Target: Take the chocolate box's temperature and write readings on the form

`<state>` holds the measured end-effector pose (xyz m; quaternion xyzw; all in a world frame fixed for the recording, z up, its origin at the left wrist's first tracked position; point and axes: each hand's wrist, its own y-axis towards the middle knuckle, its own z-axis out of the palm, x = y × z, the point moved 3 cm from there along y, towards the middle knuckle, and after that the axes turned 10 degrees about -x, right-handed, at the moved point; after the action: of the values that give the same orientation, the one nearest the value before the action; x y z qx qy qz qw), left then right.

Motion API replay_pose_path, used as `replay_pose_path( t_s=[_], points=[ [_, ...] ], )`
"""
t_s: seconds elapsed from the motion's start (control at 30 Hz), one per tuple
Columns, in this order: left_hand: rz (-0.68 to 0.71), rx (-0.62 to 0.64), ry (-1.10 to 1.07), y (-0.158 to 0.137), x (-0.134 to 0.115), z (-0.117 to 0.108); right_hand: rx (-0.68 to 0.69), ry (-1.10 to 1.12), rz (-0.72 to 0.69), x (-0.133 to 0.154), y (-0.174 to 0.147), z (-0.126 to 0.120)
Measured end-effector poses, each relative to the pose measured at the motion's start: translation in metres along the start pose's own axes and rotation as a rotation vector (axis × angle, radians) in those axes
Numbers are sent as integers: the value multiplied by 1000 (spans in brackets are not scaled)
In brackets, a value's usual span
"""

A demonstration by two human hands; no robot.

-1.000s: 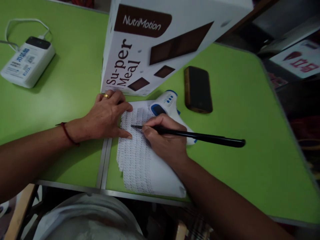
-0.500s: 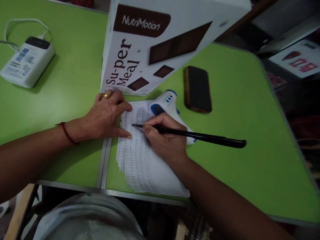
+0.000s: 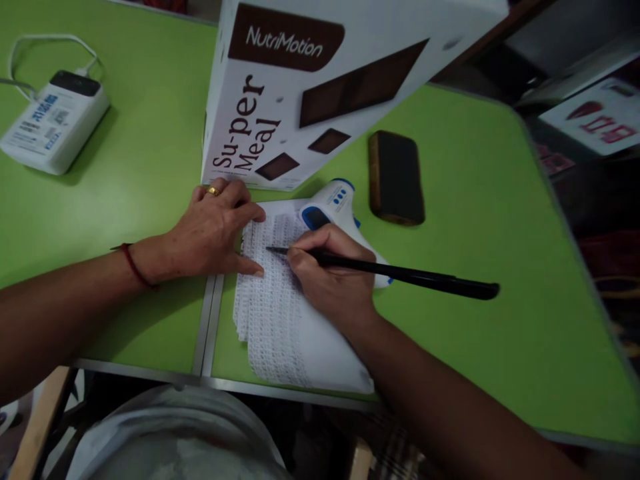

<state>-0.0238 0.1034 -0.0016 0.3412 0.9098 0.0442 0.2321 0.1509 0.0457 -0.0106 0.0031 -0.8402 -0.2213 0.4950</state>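
So I'm at a bright green table [image 3: 475, 347], metal trim along the edge and a metal seam [image 3: 207, 327] just below my left hand [image 3: 215, 230]. Room's pretty dim; off past my right hand [image 3: 335, 270], beyond the table edge, it's dark clutter plus a white panel with red print [image 3: 597, 117].

The handwritten pages [image 3: 275, 333] lie under my hands, covered in tight rows and running toward me. My left is spread flat at their left edge, thumb and index well apart, gripping nothing. My right has a pinch grip on a long black pen [image 3: 425, 279], tip at the writing between my hands.

Biggest thing in the way: a tall NutriMotion box [image 3: 350, 40] right beyond my left fingers, hiding part of the table; can't tell if they touch it. A white-and-blue gadget [image 3: 333, 203] sits just past my right hand, partly covered by it. Phone [image 3: 397, 177] is farther out that way, and a white device with a cable [image 3: 55, 127] is well left of my left hand.
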Motion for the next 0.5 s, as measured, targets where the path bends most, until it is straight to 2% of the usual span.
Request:
replay_pose_path(
  t_s=[0.5],
  points=[
    [-7, 2, -5, 0, -1, -1, -38, -35, 21, -2, 0, -2]
  ],
)
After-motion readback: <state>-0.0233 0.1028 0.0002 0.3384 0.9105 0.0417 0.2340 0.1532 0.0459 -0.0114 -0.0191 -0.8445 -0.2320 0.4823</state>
